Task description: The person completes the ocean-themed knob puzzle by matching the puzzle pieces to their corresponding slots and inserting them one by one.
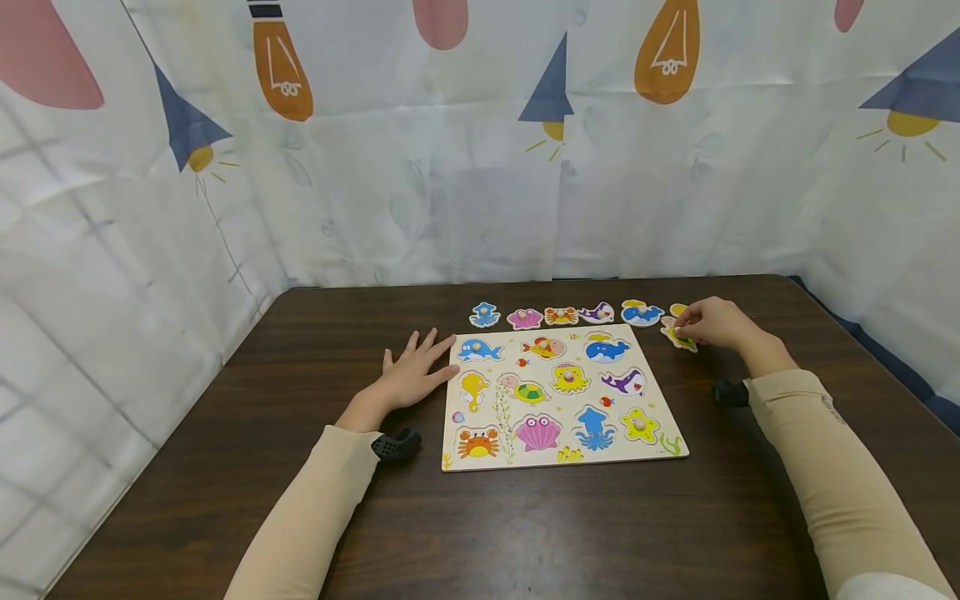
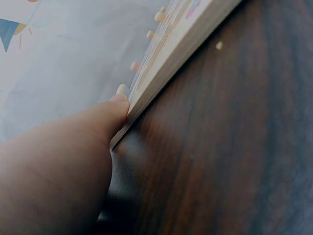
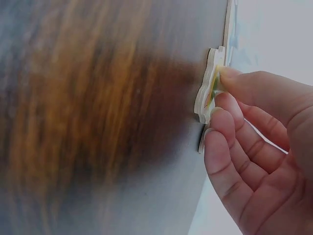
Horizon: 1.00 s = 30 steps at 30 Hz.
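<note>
Pinched between thumb and fingers of my right hand is a turtle puzzle piece, pinkish with yellow and green. In the right wrist view the turtle piece is edge-on, close over the dark table. My left hand lies with fingers spread at the left edge of the sea-animal puzzle board. The left wrist view shows its thumb against the board's side. Knobbed dolphin, fish, octopus and starfish pieces sit in the board.
Behind the board a row of loose pieces lies on the table: squid, shell, crab, purple whale and blue whale. A yellow piece lies partly hidden by my right hand. A patterned curtain hangs behind.
</note>
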Each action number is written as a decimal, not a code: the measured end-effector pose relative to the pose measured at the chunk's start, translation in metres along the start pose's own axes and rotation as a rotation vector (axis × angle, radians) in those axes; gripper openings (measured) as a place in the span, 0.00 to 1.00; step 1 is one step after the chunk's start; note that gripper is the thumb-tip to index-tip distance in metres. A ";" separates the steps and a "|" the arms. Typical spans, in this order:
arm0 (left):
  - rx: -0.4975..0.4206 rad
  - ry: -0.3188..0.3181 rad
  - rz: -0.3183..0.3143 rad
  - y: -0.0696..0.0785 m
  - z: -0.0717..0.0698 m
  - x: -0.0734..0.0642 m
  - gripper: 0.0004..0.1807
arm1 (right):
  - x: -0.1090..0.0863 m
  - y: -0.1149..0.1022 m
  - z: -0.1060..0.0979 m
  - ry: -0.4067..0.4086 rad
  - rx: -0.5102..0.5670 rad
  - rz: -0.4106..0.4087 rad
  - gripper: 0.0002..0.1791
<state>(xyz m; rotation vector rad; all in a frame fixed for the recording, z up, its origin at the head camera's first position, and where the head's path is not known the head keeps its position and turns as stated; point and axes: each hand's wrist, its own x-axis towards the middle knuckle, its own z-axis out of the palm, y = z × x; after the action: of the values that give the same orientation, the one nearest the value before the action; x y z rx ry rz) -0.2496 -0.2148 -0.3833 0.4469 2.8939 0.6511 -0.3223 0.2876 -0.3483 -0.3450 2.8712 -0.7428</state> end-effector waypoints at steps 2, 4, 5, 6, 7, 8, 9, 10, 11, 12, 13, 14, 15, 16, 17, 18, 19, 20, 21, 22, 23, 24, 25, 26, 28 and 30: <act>-0.003 -0.001 0.003 0.000 0.000 0.000 0.39 | 0.001 0.001 0.000 0.006 -0.001 -0.003 0.12; -0.004 -0.002 0.007 -0.001 0.001 0.000 0.40 | 0.000 0.001 0.000 0.009 0.004 -0.005 0.12; -0.002 -0.003 0.008 -0.001 0.001 0.000 0.40 | 0.000 0.001 0.000 0.010 0.008 -0.005 0.12; 0.000 -0.004 0.006 -0.001 0.002 0.000 0.40 | 0.000 0.001 0.000 0.010 0.012 -0.002 0.12; -0.002 -0.006 0.007 -0.001 0.002 0.000 0.39 | -0.001 0.001 0.000 0.010 0.016 -0.003 0.12; 0.001 -0.006 0.006 -0.002 0.002 0.000 0.39 | -0.001 0.001 0.000 0.011 0.019 -0.002 0.13; 0.003 -0.007 0.005 -0.002 0.002 0.000 0.39 | -0.002 0.001 -0.001 0.012 0.020 -0.003 0.13; 0.005 -0.007 0.004 -0.002 0.002 0.000 0.39 | -0.003 0.001 -0.001 0.015 0.019 -0.005 0.14; 0.007 -0.007 0.004 -0.002 0.002 0.000 0.39 | -0.003 0.001 -0.002 0.019 0.017 -0.006 0.14; 0.006 -0.007 0.003 -0.001 0.002 0.000 0.39 | -0.003 0.001 -0.002 0.022 0.016 -0.008 0.14; 0.005 -0.006 0.003 -0.001 0.002 0.000 0.39 | -0.004 0.001 -0.003 0.025 0.014 -0.012 0.15; 0.005 -0.004 0.004 -0.001 0.002 0.000 0.39 | -0.004 0.000 -0.004 0.028 0.012 -0.017 0.15; 0.004 -0.004 0.004 -0.001 0.002 0.000 0.39 | -0.005 0.000 -0.005 0.031 0.010 -0.022 0.15; 0.003 -0.004 0.004 -0.001 0.002 0.000 0.39 | -0.005 0.000 -0.005 0.034 0.010 -0.025 0.15; 0.003 -0.003 0.003 -0.002 0.002 0.000 0.39 | -0.006 -0.001 -0.006 0.036 0.008 -0.030 0.15; 0.002 -0.003 0.002 -0.002 0.002 0.000 0.39 | -0.006 -0.002 -0.006 0.039 0.007 -0.035 0.15; 0.002 -0.003 0.002 -0.002 0.002 0.000 0.39 | -0.007 -0.003 -0.007 0.043 0.005 -0.041 0.15; 0.003 -0.002 0.002 -0.003 0.002 0.001 0.39 | -0.008 -0.005 -0.008 0.048 0.003 -0.048 0.15; 0.004 -0.002 0.001 -0.003 0.002 0.001 0.40 | -0.009 -0.007 -0.009 0.052 -0.002 -0.055 0.14; 0.005 -0.002 0.000 -0.003 0.002 0.001 0.40 | -0.010 -0.009 -0.009 0.058 -0.006 -0.060 0.14; 0.006 -0.001 -0.001 -0.003 0.002 0.001 0.40 | -0.011 -0.012 -0.010 0.063 -0.011 -0.065 0.15; 0.006 -0.001 -0.001 -0.003 0.002 0.001 0.40 | -0.012 -0.015 -0.011 0.067 -0.014 -0.070 0.15; 0.007 0.000 -0.001 -0.003 0.002 0.001 0.40 | -0.014 -0.018 -0.012 0.072 -0.018 -0.079 0.15; 0.007 0.001 -0.001 -0.003 0.002 0.001 0.40 | -0.015 -0.021 -0.013 0.076 -0.022 -0.088 0.15; 0.006 0.000 -0.001 -0.003 0.002 0.000 0.39 | -0.017 -0.027 -0.014 0.080 -0.031 -0.106 0.16; 0.003 -0.002 0.001 -0.003 0.001 0.000 0.39 | -0.020 -0.033 -0.016 0.079 -0.035 -0.124 0.16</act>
<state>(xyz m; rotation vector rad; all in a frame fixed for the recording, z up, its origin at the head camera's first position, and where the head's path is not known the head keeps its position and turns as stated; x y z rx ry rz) -0.2502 -0.2167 -0.3857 0.4486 2.8934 0.6460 -0.3001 0.2721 -0.3164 -0.5134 2.9620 -0.7432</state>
